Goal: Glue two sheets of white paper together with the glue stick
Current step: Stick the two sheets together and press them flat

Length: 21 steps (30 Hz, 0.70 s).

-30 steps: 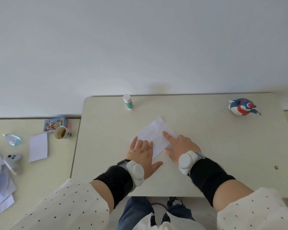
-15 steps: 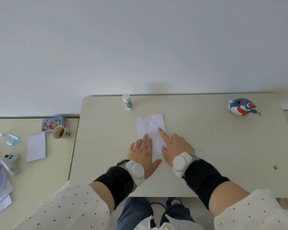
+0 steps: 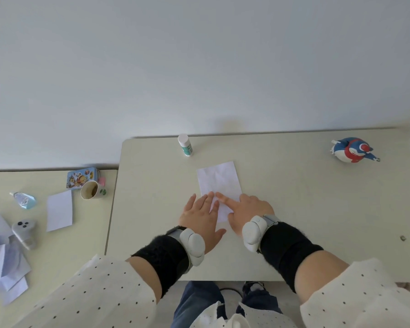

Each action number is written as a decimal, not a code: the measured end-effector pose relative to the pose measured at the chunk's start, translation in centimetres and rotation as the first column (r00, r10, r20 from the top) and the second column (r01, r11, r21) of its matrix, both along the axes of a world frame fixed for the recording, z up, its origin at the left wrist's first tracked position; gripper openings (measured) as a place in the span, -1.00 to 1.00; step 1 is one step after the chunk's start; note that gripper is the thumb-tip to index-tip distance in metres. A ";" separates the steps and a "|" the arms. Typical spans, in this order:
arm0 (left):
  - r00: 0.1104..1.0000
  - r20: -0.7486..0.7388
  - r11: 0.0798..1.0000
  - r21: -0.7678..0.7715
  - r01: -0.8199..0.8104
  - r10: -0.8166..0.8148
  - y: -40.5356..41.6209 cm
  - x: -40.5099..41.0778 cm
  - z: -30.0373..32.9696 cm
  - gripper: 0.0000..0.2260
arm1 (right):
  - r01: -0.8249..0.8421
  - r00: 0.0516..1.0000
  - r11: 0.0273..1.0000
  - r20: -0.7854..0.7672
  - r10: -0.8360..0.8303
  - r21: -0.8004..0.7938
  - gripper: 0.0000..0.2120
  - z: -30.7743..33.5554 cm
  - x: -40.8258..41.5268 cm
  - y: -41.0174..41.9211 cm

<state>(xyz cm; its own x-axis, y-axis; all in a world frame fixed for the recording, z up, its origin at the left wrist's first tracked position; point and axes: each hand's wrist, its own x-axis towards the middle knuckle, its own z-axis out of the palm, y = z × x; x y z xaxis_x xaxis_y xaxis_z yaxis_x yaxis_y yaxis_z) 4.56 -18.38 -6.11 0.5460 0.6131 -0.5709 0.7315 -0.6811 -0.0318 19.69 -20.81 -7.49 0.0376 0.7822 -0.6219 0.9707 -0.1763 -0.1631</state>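
White paper point(image 3: 219, 183) lies flat on the table point(image 3: 294, 197), long side pointing away from me. My left hand point(image 3: 202, 217) rests palm down on its near left part, fingers spread. My right hand point(image 3: 245, 210) presses the near right part, index finger stretched toward the middle. I cannot tell whether one sheet or two lie there. The capped glue stick point(image 3: 185, 145), white with a green label, stands upright near the far edge, apart from both hands.
A red, white and blue toy point(image 3: 350, 150) sits at the far right. On the left table are a paper cup point(image 3: 91, 190), a patterned tin point(image 3: 82, 177), a loose white sheet point(image 3: 59, 210), a small bottle point(image 3: 24, 200), a controller point(image 3: 25, 232) and several papers point(image 3: 0, 261).
The paper has turned from a diagonal lie to straight, long side pointing away from me. Both hands stayed on its near end and drew closer together.
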 end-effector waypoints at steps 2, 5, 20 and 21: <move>1.000 -0.014 1.000 0.017 0.002 -0.002 -0.1 0.0 -0.1 -0.32 | 0.022 0.999 1.000 0.047 -0.022 -0.010 -0.42 0.3 1.0 0.1; 1.000 -0.028 1.000 0.029 -0.005 0.006 -0.2 0.2 -0.1 -0.33 | 0.104 0.992 0.994 0.069 -0.102 -0.021 -0.42 0.7 3.2 0.1; 0.980 0.195 0.999 -0.016 0.051 -0.047 1.4 -1.3 0.0 -0.43 | 0.100 0.995 0.965 0.002 -0.104 0.242 -0.44 0.4 3.5 -0.6; 0.978 0.200 0.998 -0.002 0.068 -0.066 1.6 -1.5 0.1 -0.44 | 0.071 0.997 0.963 0.004 -0.075 0.260 -0.45 0.2 3.5 -0.6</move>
